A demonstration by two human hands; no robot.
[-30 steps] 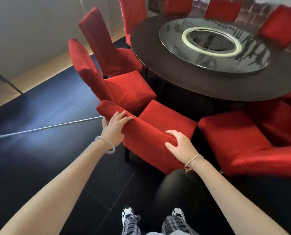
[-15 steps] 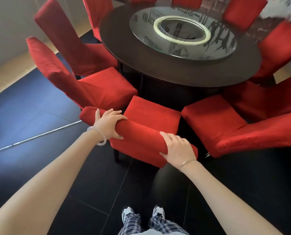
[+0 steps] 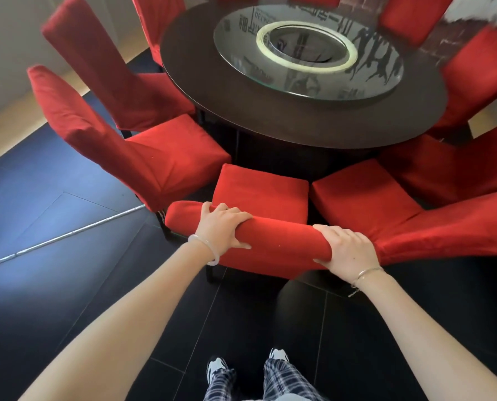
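Head view: the chair (image 3: 273, 241) is held by its top rail in the lower centre of the frame, with its seat pointed toward the round counter (image 3: 270, 123) in the upper half. The left hand (image 3: 221, 228) is closed round the rail left of centre. The right hand (image 3: 347, 251) is closed round the rail's right end, with fingers (image 3: 328, 230) over the top and thumb on the near side. Against the state one second earlier (fingers extended, laid loosely on the rail), a firm two-handed grip is now established. Over the same interval the chair is squared from a skewed heading and brought nearer the counter, into the gap between the left neighbour chair (image 3: 166, 160) and the right neighbour chair (image 3: 363, 195). The seat front is seen close to the counter edge. The tuck-in is judged nearly complete; a short straight push is expected, with care required at the right neighbour, which is almost touched.
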